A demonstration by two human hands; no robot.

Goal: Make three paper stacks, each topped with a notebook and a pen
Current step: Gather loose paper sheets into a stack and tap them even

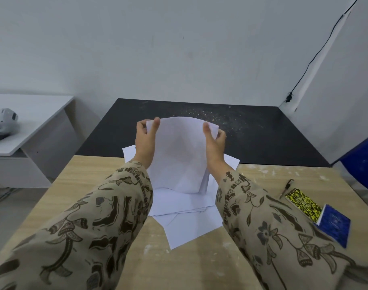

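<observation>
**Q:** Where is the paper, and what are the hands doing?

**A:** A sheaf of white paper (178, 160) stands upright between the two hands. The left hand (145, 141) pinches its upper left edge and the right hand (215, 141) its upper right edge, thumbs on the face toward the viewer. Its long axis runs up and down. Its lower edge rests on loose sheets (187, 222) scattered directly below the hands. It sits midway, so neither hand is nearer.

**Q:** And the notebooks and pen?

**A:** They all lie to the right of the right hand, beside that sleeve. There is a pen (286, 188), then a yellow-and-black notebook (303, 203), then a blue notebook (334, 226) closest to the viewer. The right arm is clearly nearer. Only two notebooks and one pen are in view.

**Q:** What surrounds them?

**A:** A pale wooden table (199, 264) lies under the arms. Beyond the hands is a black surface (252, 139) speckled with crumbs, then a grey wall. Far to the left stands a white desk (32, 114).
</observation>
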